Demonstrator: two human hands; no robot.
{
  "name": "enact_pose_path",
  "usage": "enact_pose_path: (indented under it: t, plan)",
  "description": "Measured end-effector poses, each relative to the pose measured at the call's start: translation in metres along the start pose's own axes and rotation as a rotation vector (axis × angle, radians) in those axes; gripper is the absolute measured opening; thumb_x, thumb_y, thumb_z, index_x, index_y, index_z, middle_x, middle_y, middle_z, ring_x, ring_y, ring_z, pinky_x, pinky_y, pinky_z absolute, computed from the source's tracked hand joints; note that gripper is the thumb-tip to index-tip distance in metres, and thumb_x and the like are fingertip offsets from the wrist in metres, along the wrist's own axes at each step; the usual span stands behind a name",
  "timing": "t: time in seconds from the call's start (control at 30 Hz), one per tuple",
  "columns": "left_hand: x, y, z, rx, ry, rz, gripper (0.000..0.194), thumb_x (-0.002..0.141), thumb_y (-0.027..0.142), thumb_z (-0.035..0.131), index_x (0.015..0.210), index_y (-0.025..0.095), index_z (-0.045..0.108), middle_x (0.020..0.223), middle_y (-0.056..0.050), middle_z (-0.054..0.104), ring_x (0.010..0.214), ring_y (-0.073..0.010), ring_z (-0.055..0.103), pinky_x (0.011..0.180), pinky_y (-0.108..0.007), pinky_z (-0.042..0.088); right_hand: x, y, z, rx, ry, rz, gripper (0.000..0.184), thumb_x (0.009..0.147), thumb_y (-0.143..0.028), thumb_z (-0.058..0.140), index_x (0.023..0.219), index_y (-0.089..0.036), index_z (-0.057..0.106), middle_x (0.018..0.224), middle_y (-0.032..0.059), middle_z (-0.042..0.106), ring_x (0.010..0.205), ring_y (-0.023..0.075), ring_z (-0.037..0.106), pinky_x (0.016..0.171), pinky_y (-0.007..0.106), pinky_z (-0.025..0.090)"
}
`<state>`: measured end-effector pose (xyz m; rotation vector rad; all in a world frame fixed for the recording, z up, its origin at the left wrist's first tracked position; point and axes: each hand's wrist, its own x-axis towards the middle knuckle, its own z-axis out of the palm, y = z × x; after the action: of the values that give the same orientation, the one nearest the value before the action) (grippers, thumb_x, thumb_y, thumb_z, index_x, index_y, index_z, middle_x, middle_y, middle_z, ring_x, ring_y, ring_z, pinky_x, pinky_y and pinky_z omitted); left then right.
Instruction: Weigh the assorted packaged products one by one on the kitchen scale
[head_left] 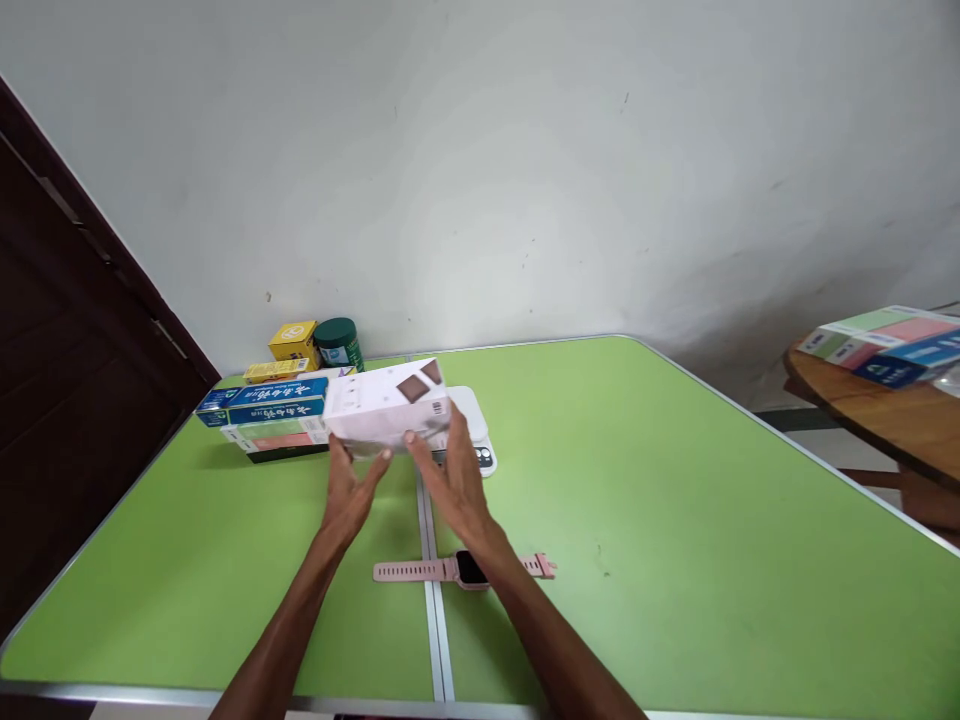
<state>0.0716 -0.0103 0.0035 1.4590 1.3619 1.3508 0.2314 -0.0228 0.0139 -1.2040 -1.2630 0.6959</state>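
A long white box with brown squares and a barcode printed on it is held above the green table. My left hand grips its near underside with fingers curled up against it. My right hand holds the box's right end, fingers wrapped up its side. Just beyond the box lies a small white digital scale, partly covered by the box and my right hand. A pink smartwatch with a dark face lies flat on the table under my right forearm.
At the back left stand stacked blue and white cartons, a yellow box and a dark green jar. A metal seam runs down the table's middle. A wooden table with flat boxes stands at the right.
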Motion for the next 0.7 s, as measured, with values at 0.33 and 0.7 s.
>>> enact_pose_path:
  t: [0.33,0.7]
  plan:
    - [0.038,-0.023,0.079,0.099,-0.121,0.165,0.083,0.082,0.043,0.080,0.151,0.019,0.040,0.149,-0.018,0.052,0.143,-0.0330,0.050,0.121,-0.051,0.038,0.047,0.047,-0.075,-0.041,0.027,0.058,0.068,0.094,-0.063,0.063,0.146,-0.021,0.051,0.140,0.0163,0.067,0.124,0.0307,0.064,0.105,0.050,0.053]
    - [0.051,-0.036,0.052,0.134,-0.137,0.071,0.093,0.088,0.053,0.074,0.163,0.020,0.027,0.165,-0.021,0.041,0.151,-0.0339,0.045,0.122,-0.053,0.039,0.061,0.068,-0.109,-0.021,0.017,0.131,0.074,0.091,-0.068,0.065,0.152,-0.028,0.052,0.157,0.0155,0.056,0.139,0.0339,0.058,0.108,0.058,0.051]
